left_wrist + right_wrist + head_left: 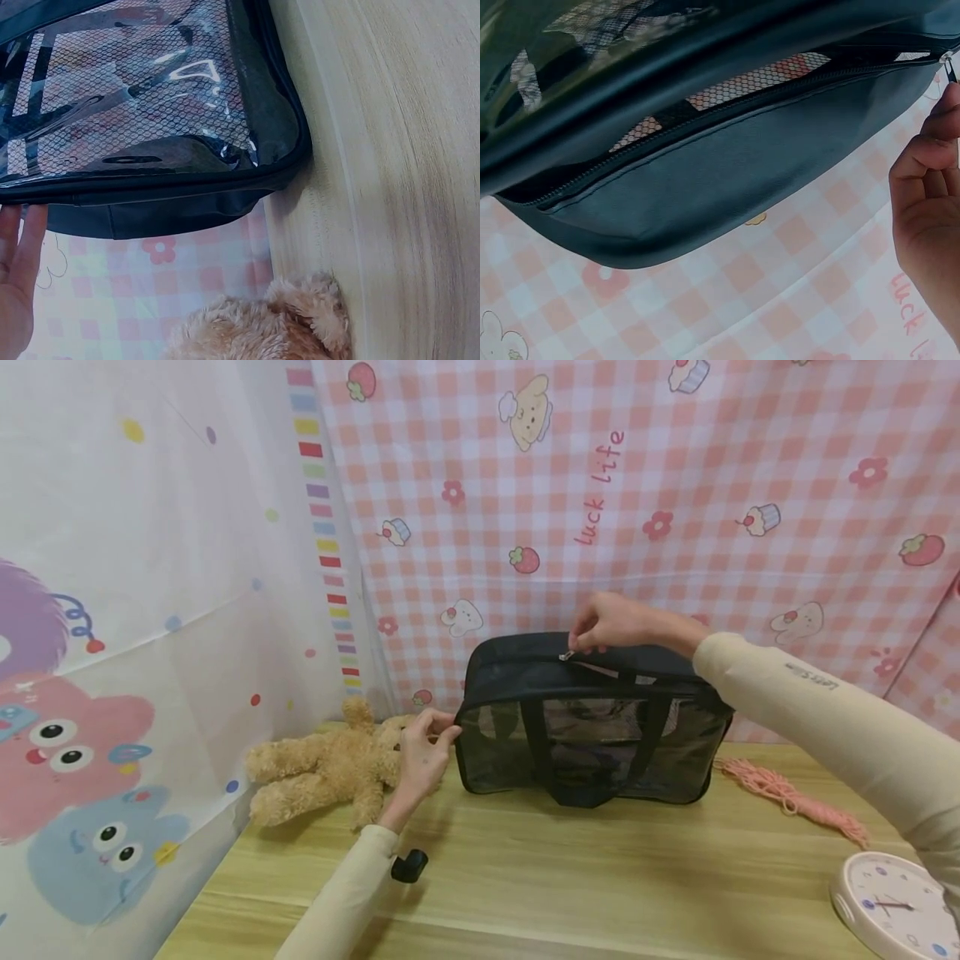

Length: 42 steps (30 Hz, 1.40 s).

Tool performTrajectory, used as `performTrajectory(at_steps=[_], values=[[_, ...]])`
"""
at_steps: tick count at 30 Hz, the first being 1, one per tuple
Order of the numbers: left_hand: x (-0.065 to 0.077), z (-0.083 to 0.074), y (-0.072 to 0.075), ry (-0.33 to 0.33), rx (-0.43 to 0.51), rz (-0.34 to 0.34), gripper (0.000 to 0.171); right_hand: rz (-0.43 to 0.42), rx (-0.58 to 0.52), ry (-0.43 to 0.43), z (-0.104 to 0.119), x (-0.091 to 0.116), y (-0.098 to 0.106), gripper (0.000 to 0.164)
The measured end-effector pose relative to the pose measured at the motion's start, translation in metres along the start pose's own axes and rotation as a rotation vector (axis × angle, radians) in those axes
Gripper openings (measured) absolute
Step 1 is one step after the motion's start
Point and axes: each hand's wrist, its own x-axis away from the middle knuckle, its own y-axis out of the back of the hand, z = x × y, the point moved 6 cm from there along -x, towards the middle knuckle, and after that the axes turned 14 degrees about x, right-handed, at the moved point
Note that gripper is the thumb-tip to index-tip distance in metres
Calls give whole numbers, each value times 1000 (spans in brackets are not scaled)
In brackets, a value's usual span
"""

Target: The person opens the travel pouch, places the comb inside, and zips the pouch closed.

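A black handbag (491, 762) with see-through sides, mesh and strap handles stands upright on the table. My right hand (609, 621) pinches the small metal zipper pull (948, 63) on the bag's top, near the middle. To the right of the pull the zipper (705, 120) gapes, showing mesh inside; to its left the top looks joined. My left hand (423, 762) grips the bag's upper left edge between thumb and fingers. In the left wrist view, the fingers (27, 244) of that hand lie against the black piping.
A tan teddy bear (330, 770) lies left of the bag, partly behind my left hand. On the right are a bundle of pink cord (795, 800) and a round white clock (892, 906). Checked cloth (420, 585) hangs right behind the bag.
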Motion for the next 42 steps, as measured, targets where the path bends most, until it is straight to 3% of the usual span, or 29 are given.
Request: performTrajectory(at_steps=[42], values=[[0,-3,-2,37,-6,-1,6,-19,-38,-19,-32,32,7,15]])
